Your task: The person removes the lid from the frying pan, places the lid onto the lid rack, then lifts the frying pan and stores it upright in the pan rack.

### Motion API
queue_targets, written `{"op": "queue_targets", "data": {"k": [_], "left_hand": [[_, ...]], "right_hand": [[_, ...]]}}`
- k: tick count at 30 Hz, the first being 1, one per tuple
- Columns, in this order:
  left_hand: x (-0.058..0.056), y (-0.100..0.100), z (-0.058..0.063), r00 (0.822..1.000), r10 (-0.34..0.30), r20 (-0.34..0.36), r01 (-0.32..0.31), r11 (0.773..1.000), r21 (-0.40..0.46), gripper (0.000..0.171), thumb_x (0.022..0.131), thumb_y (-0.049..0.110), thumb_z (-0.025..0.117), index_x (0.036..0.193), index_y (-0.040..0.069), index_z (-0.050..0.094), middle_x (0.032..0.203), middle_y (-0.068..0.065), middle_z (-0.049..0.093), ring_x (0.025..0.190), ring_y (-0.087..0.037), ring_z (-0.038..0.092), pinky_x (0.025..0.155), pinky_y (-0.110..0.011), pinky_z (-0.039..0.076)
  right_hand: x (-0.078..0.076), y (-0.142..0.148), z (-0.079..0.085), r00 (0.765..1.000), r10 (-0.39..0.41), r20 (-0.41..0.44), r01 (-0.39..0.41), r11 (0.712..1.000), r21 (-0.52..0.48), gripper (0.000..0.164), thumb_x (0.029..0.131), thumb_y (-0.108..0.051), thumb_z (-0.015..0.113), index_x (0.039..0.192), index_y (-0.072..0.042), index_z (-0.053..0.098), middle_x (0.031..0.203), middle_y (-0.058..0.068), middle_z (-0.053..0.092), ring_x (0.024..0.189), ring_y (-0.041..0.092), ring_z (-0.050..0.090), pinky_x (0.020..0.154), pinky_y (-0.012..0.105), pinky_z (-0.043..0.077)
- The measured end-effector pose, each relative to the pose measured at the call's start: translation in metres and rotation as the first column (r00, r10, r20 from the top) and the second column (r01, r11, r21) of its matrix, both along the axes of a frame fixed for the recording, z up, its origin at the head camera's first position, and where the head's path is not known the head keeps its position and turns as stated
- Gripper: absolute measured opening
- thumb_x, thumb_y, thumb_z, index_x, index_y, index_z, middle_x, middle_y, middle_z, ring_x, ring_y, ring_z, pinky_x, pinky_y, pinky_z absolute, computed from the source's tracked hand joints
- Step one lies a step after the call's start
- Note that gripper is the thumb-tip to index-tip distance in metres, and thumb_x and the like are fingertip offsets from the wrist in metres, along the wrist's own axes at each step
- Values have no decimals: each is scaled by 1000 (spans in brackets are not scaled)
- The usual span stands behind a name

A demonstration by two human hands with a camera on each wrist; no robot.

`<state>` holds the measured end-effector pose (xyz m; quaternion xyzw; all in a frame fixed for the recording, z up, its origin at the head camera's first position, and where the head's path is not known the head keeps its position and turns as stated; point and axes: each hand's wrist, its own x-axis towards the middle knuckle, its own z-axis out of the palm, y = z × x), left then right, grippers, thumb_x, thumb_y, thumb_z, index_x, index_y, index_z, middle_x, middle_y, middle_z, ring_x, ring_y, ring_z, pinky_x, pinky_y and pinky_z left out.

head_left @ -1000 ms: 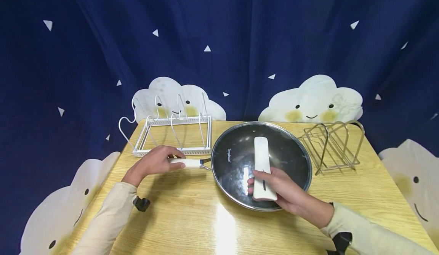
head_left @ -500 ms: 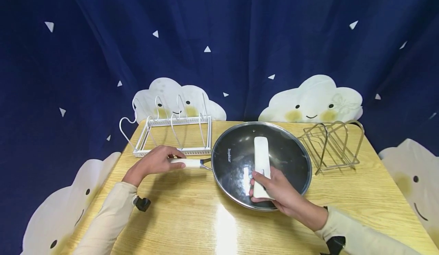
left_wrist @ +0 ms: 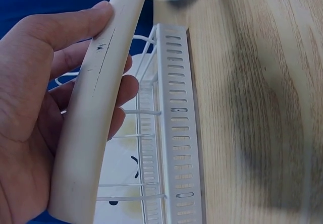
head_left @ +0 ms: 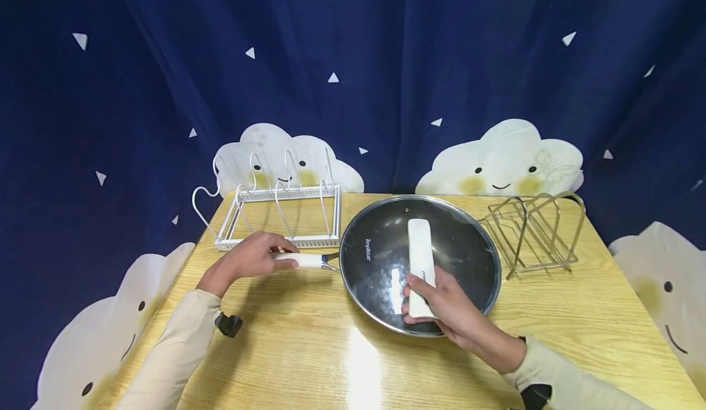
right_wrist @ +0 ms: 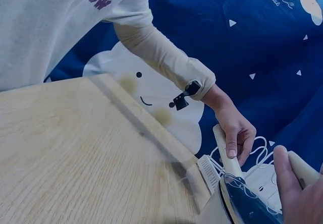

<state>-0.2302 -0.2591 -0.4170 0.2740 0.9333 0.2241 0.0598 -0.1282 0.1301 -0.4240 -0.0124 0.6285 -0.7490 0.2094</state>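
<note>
A frying pan with a glass lid on it rests on the table. My left hand holds the pan's cream handle from the left side. In the left wrist view the thumb lies along the top of that handle and the other fingertips show past its far side. My right hand grips the near end of the long cream lid handle, thumb on top and fingers around the other side. The lid sits on the pan's rim all round. In the right wrist view, part of the right hand is cut off.
A white wire rack stands behind my left hand. To the right of the pan is a metal wire rack. Both stand on the wooden table, and a dark blue curtain with cloud prints hangs behind.
My right hand has shifted slightly to the left and its thumb now covers more of the lid handle. The pan, the lid and my left hand stay in place.
</note>
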Motion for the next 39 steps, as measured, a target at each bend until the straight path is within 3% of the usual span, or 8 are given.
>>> {"op": "queue_targets", "data": {"k": [11, 19, 25, 39], "left_hand": [[0, -2, -1, 999, -10, -40, 9, 1000, -25, 28, 89, 39, 79, 108, 18, 80, 100, 6, 75, 71, -6, 55, 69, -30, 47], [2, -1, 0, 999, -2, -47, 1, 999, -36, 30, 89, 38, 79, 111, 17, 79, 101, 6, 75, 72, -7, 56, 70, -31, 48], [2, 0, 0, 999, 7, -50, -9, 999, -41, 38, 90, 39, 77, 118, 13, 75, 100, 4, 75, 86, -8, 67, 79, -35, 54], [8, 19, 8, 998, 34, -58, -27, 993, 116, 41, 97, 36, 71, 125, 6, 69, 108, -5, 76, 101, -19, 72, 88, -43, 58]], "right_hand": [[-1, 1, 0, 1000, -14, -8, 14, 1000, -1, 41, 109, -16, 49, 134, 9, 30, 95, 9, 61, 72, 21, 69, 68, 37, 62], [0, 3, 10, 1000, -24, -10, 24, 1000, 7, 39, 108, -17, 50, 132, 9, 32, 97, 12, 60, 71, 21, 69, 67, 36, 62], [1, 7, 21, 999, 4, -45, -3, 1000, 23, 39, 108, -18, 51, 131, 8, 33, 95, 12, 60, 70, 22, 68, 66, 38, 62], [6, 24, 45, 981, 61, -187, -37, 991, 130, 30, 106, -13, 55, 120, 9, 39, 87, 12, 62, 64, 25, 68, 60, 50, 60]]}}
